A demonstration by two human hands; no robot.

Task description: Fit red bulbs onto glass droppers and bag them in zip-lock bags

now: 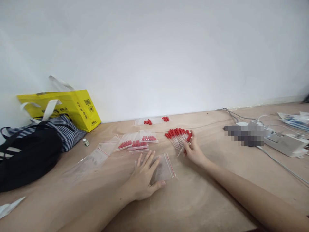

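Spread flat with fingers apart, my left hand (146, 175) rests on a clear zip-lock bag (165, 167) whose red-striped seal points right. My right hand (193, 149) pinches a dropper (189, 138) with a red rubber bulb and a thin clear tube, its tip angled down to the left. Beside it, a fan of several red-bulbed droppers (175, 137) lies on the table. Behind my left hand are filled zip-lock bags (137, 145) with red bulbs showing through. Further left, more clear bags (96, 158) lie overlapping and look flat.
Against the wall lies a bag with loose red bulbs (147, 122). A yellow shopping bag (82, 109), a black bag (29, 158) and a small bottle (86, 142) stand left. On the right are a power strip (287, 143), cables (282, 162) and plastic packets (293, 119).
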